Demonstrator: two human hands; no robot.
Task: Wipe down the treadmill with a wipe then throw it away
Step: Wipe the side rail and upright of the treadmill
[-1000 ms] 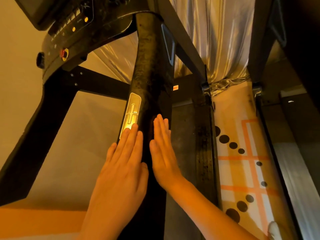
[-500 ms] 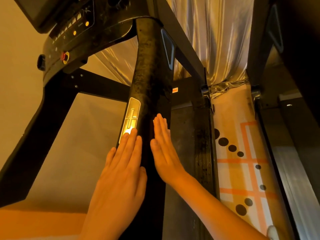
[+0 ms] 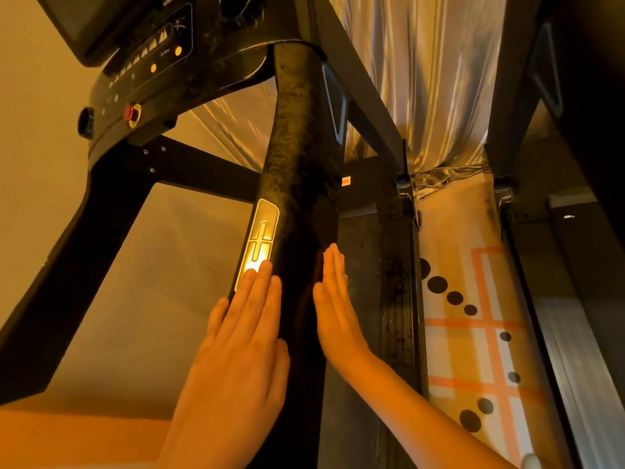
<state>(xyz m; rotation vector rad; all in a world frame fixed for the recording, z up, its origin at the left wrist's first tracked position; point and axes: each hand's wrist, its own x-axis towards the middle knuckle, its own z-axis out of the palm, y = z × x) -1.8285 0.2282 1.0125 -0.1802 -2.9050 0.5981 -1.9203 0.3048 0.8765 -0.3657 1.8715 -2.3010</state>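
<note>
the treadmill (image 3: pixel 209 79) is seen from above. its black rail (image 3: pixel 297 164) runs from the console (image 3: pixel 152 62) down to the lower edge of the view.

left hand (image 3: pixel 236 350): laid flat on the left face of the rail, fingers straight and close together, gripping nothing. the fingertips overlap the lower end of the silver plate (image 3: pixel 258 242) set into the rail's left edge.

right hand (image 3: pixel 333 313): set edge-on against the right face of the rail, level with the left hand, fingers straight and together, gripping nothing. whether anything lies under either palm cannot be told.

above both hands the rail surface is bare up to the console.

left of the rail there is a wide open gap, bounded by the far upright (image 3: pixel 67 248) and the crossbar (image 3: pixel 203 170).

right of the rail lies the deck edge (image 3: pixel 395 299), then a narrow strip of patterned mat (image 3: pixel 473 333), closed off by a second machine frame (image 3: pixel 558 333).

a small white object (image 3: pixel 532 462) lies on the mat at the lower edge of the view, well right of the rail; whether it is the wipe cannot be told.
</note>
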